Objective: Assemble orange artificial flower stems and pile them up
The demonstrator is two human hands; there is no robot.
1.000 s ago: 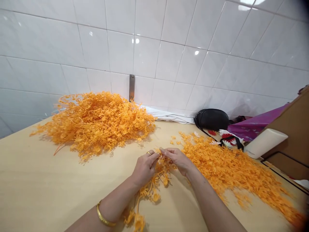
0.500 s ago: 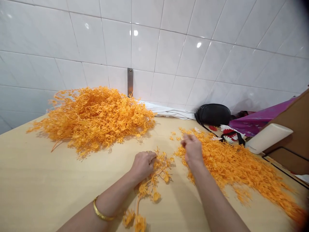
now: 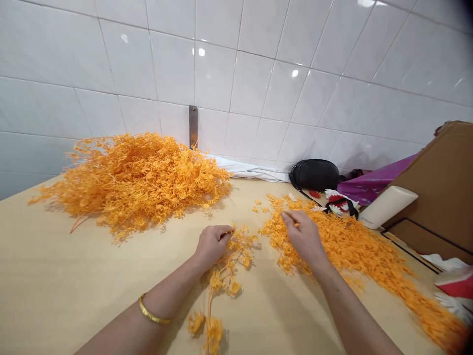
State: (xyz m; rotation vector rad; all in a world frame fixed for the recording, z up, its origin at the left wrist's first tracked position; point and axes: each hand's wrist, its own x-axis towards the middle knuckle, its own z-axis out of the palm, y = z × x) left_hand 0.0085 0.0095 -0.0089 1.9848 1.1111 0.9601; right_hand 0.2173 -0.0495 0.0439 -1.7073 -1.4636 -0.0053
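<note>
My left hand is curled shut on the top of an orange plastic flower sprig that trails toward me across the pale wooden table. My right hand hovers over the near edge of a spread of small loose orange pieces, its fingertips pinched together; what they hold is too small to make out. A big heap of whole orange sprigs lies at the back left, against the white tiled wall.
A black pouch and a flowered cloth sit by the wall behind the loose pieces. A white cloth lies along the wall. A brown box with a white block stands at the right.
My right hand left the sprig, went right to the loose pieces, and stays over them. My left hand kept its grip. The view has shifted slightly.
</note>
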